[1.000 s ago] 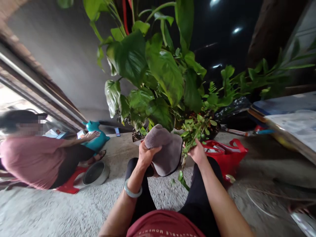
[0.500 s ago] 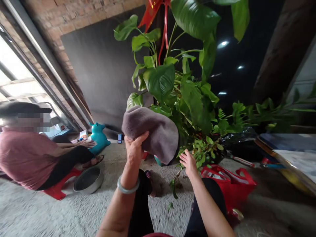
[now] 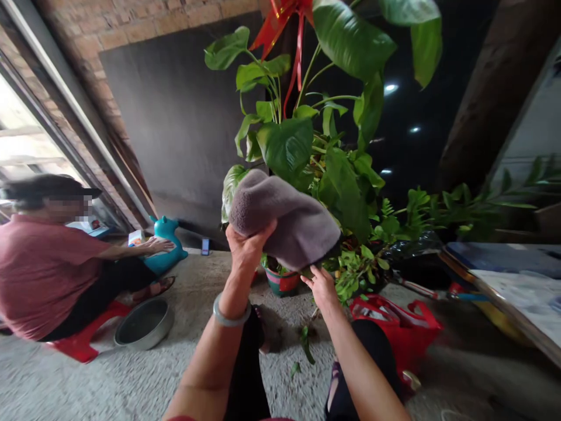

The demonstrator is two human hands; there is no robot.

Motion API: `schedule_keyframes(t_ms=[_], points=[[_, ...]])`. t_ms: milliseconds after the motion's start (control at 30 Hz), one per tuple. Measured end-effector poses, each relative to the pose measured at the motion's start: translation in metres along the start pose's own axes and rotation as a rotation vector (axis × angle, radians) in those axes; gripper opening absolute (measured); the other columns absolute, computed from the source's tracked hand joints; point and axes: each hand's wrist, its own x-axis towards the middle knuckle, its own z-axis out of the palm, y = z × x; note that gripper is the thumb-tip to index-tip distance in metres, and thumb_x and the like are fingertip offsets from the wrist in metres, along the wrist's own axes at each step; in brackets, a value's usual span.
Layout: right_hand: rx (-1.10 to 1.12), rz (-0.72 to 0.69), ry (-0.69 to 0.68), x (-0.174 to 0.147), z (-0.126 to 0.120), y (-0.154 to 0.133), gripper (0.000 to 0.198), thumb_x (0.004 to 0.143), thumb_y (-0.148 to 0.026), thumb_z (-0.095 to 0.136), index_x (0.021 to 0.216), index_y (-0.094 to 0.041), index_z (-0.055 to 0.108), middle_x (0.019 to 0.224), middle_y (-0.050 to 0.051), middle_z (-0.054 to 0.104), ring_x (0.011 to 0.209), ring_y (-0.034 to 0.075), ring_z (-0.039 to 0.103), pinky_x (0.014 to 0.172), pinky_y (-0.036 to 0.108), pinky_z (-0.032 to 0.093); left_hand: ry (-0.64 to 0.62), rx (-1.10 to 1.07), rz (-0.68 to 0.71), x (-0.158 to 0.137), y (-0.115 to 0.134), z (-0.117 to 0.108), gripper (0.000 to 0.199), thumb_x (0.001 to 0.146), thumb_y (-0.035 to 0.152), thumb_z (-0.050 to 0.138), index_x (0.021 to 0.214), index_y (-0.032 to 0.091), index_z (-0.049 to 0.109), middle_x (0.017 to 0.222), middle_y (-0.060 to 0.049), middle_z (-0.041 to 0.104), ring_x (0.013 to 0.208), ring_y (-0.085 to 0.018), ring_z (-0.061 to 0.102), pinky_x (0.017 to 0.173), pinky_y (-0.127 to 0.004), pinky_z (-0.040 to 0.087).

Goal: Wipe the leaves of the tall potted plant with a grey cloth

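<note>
A soft grey-mauve cloth (image 3: 284,219) is gripped in my left hand (image 3: 248,248), thumb on top, and spread in front of a large green plant (image 3: 287,143). My right hand (image 3: 322,286) is at the cloth's lower right edge, fingertips closed on a dark green leaf (image 3: 312,271) that is mostly hidden under the cloth. Behind my hands stands a red and green flower pot (image 3: 283,282). A red ribbon bow (image 3: 280,26) hangs among the upper leaves.
On the left a person (image 3: 52,257) sits on a red stool (image 3: 83,339), a hand on a teal animal figure (image 3: 173,254). A metal basin (image 3: 144,324) stands nearby. To my right are a red bag (image 3: 407,330) and a table (image 3: 517,292). Fallen leaves (image 3: 307,345) lie on the floor.
The cloth has moved right and slightly up with my left hand. My right hand, open and apart before, has come up to the cloth's edge. The flower pot shows more.
</note>
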Motion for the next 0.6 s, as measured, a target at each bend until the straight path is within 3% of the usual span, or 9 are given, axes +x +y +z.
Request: schedule_keyframes(t_ms=[33,100,233,300,367,433,500,533,600], points=[[0.020,0.013,0.005,-0.001,0.003,-0.001,0.039,0.063,-0.050,0.090,0.077,-0.026,0.062,0.073,-0.003,0.070,0.078,0.020,0.068,0.074,0.039,0.062,0.000,0.038,0.047,0.006,-0.004,0.006,0.040,0.057,0.041,0.092,0.084,0.017,0.076,0.080,-0.002,0.075,0.080,-0.022,0.072,0.076,-0.034,0.060],[0.052,0.032,0.012,-0.002,0.006,-0.003,0.042,0.060,-0.050,0.091,0.078,-0.027,0.062,0.075,-0.003,0.072,0.078,0.021,0.070,0.075,0.042,0.062,-0.149,0.176,0.034,0.007,-0.021,0.008,0.037,0.057,0.037,0.090,0.086,0.016,0.078,0.080,-0.002,0.075,0.080,-0.023,0.070,0.075,-0.033,0.059],[0.076,0.068,0.010,-0.006,0.001,-0.007,0.037,0.058,-0.046,0.091,0.078,-0.027,0.065,0.072,-0.001,0.075,0.079,0.024,0.073,0.075,0.041,0.060,-0.687,0.463,-0.246,-0.011,-0.041,-0.019,0.035,0.049,0.022,0.089,0.083,0.016,0.081,0.071,-0.001,0.074,0.073,-0.026,0.069,0.069,-0.036,0.058],[0.070,0.082,-0.003,-0.007,-0.004,-0.008,0.034,0.057,-0.042,0.091,0.076,-0.027,0.068,0.069,0.001,0.076,0.079,0.026,0.074,0.074,0.039,0.059,-0.786,0.379,-0.336,-0.011,-0.028,-0.032,0.039,0.050,0.025,0.092,0.086,0.017,0.082,0.077,-0.003,0.077,0.075,-0.027,0.072,0.073,-0.038,0.061],[0.065,0.077,-0.003,-0.007,-0.007,-0.010,0.031,0.057,-0.040,0.091,0.075,-0.026,0.069,0.067,0.001,0.075,0.077,0.026,0.073,0.072,0.038,0.059,-0.680,0.254,-0.264,0.000,-0.004,-0.035,0.044,0.053,0.032,0.094,0.092,0.017,0.082,0.086,-0.005,0.080,0.079,-0.028,0.074,0.076,-0.040,0.063],[0.065,0.053,0.014,-0.008,-0.008,-0.010,0.031,0.058,-0.040,0.091,0.072,-0.026,0.067,0.066,0.000,0.073,0.074,0.023,0.072,0.073,0.038,0.060,-0.448,0.223,-0.049,0.015,0.015,-0.026,0.045,0.056,0.038,0.095,0.093,0.016,0.080,0.090,-0.006,0.080,0.084,-0.029,0.076,0.080,-0.041,0.064],[0.062,0.027,0.037,-0.007,-0.008,-0.008,0.035,0.058,-0.041,0.091,0.070,-0.026,0.062,0.067,-0.002,0.072,0.072,0.021,0.071,0.074,0.039,0.062,-0.246,0.246,0.140,0.025,0.018,-0.011,0.045,0.063,0.043,0.092,0.097,0.017,0.079,0.094,-0.007,0.081,0.092,-0.029,0.076,0.086,-0.042,0.064],[0.057,0.018,0.047,-0.007,-0.008,-0.007,0.036,0.057,-0.041,0.091,0.070,-0.025,0.061,0.067,-0.002,0.071,0.071,0.021,0.071,0.073,0.039,0.062,-0.209,0.271,0.184,0.026,0.013,-0.004,0.044,0.067,0.045,0.089,0.100,0.018,0.079,0.097,-0.008,0.081,0.096,-0.029,0.076,0.089,-0.042,0.063],[0.040,0.004,0.074,-0.006,-0.010,-0.005,0.038,0.056,-0.041,0.091,0.071,-0.025,0.061,0.067,-0.002,0.070,0.069,0.021,0.070,0.069,0.038,0.062,-0.316,0.379,0.153,0.020,-0.009,0.003,0.043,0.069,0.042,0.086,0.105,0.019,0.079,0.100,-0.008,0.081,0.101,-0.030,0.075,0.093,-0.042,0.062]])
